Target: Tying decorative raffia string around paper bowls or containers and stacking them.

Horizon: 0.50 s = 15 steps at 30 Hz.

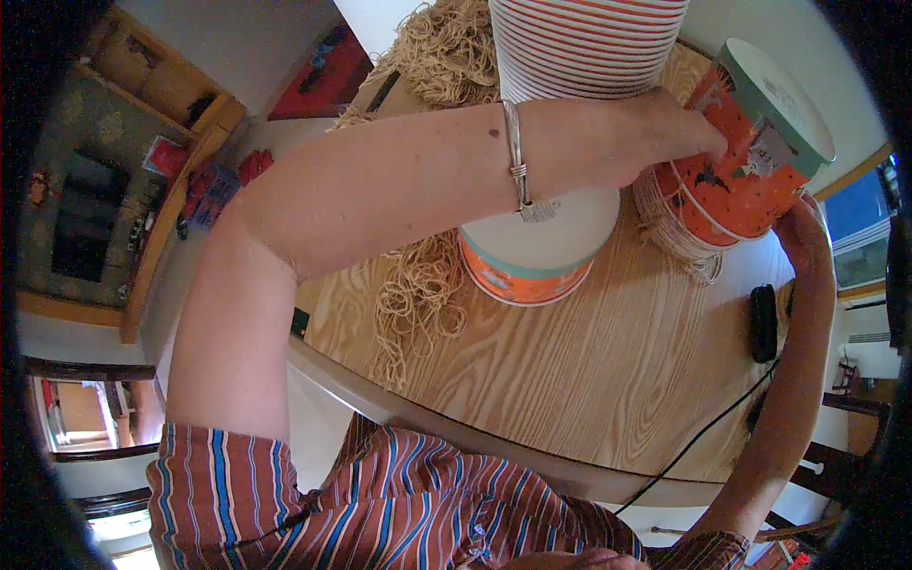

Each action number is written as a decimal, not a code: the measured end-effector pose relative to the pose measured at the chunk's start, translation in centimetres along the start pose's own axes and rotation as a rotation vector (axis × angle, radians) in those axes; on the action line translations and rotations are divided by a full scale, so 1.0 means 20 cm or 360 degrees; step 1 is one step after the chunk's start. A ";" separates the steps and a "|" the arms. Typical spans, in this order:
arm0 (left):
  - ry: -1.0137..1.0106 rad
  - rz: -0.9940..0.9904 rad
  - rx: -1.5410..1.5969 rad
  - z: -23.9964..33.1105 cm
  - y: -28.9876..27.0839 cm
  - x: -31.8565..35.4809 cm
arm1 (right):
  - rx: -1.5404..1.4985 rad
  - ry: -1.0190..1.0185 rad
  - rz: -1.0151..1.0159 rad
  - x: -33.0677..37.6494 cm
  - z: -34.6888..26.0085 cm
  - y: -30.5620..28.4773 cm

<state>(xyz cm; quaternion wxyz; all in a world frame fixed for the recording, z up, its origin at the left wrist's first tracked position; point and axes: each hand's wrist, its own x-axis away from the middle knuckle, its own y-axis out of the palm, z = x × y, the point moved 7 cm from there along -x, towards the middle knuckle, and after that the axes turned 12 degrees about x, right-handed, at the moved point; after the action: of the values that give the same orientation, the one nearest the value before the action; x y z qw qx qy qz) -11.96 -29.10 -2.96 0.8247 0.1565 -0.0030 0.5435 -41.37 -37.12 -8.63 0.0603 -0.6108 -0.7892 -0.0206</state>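
Note:
Both my hands are at a tilted orange paper bucket [703, 204] with a teal band and a pale flat end, at the far right of the table. My left hand [679, 133] reaches across from the left, its fingers closed against the bucket's side. My right hand [806, 228] curls round the bucket's lower right side, its fingertips partly hidden. Cream string [679, 228] hangs in loops around the bucket's white rim. A second bucket [532, 280], orange and teal, stands upside down below my left forearm, which covers part of it.
A tall stack of white buckets with orange rims [589, 43] stands at the back. Tangled tan string [446, 52] lies beside it, and more string [418, 299] hangs near the left edge. A black case [763, 323] and a black cable [703, 432] lie on the wooden table [589, 380].

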 end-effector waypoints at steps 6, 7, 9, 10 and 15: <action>0.0190 -0.0166 -0.0030 0.02 -0.01 0.00 | -0.0027 -0.0006 -0.0112 0.02 -0.04 0.05; 0.0223 -0.0202 -0.0032 0.02 0.00 0.00 | -0.0039 -0.0022 -0.0154 0.02 -0.04 0.05; 0.0256 -0.0232 -0.0041 0.05 0.02 0.03 | -0.0035 -0.0036 -0.0125 0.01 -0.02 0.04; 0.0149 -0.0176 -0.0072 0.04 0.01 0.03 | -0.0030 -0.0048 -0.0097 0.01 -0.02 0.02; 0.0059 -0.0071 -0.0043 0.03 0.00 0.03 | -0.0034 -0.0057 -0.0106 0.04 -0.07 0.11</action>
<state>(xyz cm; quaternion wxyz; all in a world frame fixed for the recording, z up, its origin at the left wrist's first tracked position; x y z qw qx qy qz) -11.63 -28.69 -2.32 0.8386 0.1351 0.0084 0.5276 -39.31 -35.89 -7.22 0.0391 -0.5851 -0.8097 -0.0201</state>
